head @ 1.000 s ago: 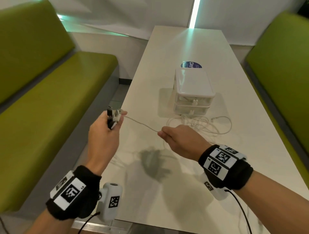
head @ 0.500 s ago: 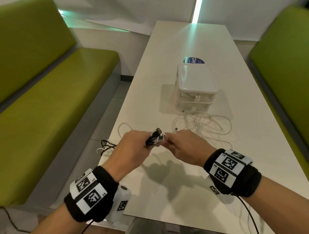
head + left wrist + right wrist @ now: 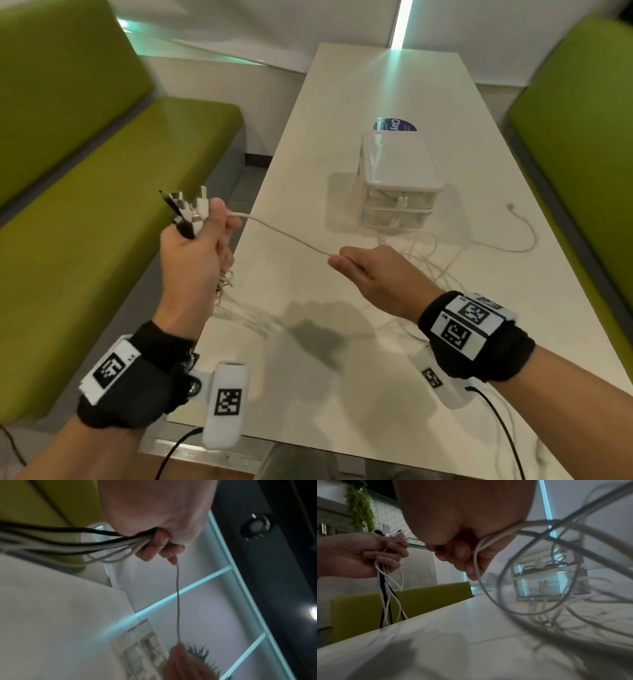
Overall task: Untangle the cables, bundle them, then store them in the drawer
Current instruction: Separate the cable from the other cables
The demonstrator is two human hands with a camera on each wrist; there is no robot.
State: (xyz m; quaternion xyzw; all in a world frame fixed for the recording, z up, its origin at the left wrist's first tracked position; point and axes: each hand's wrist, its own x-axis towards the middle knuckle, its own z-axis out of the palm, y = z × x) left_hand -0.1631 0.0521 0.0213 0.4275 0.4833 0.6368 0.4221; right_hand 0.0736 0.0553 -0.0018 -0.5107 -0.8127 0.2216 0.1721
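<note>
1. Head view, progress check: roughly mid-untangle, by the look of it. Several plug ends (image 3: pixel 186 207) already gathered in the left hand (image 3: pixel 191 253) at centre left of the frame, black and white cables trailing down off the table edge.
2. Still a loose white tangle (image 3: pixel 442 260) lying on the table (image 3: pixel 342 377) at centre right, just in front of the drawer unit (image 3: pixel 399 185). One stray end (image 3: pixel 510 206) sits further right, apart from the pile.
3. Nothing coiled or tied yet, and both drawers look closed. So bundling and storing are probably all still to do.
4. Left grip: clenched around the collected cables, plugs poking out the top. Left wrist view shows the strands (image 3: pixel 72 547) fanning out from the curled fingers (image 3: pixel 154 547) toward the left of the frame.
5. Right hand (image 3: pixel 373 277), middle of the head view: pinching one white cable (image 3: pixel 281 233) that runs taut up-left to the left hand. Right wrist view shows fingers (image 3: pixel 460 555) curled with the same cable running out below and looping across the right of the frame.
6. Looks like one cable being drawn out of the pile, though hard to say how snagged the rest is.
</note>
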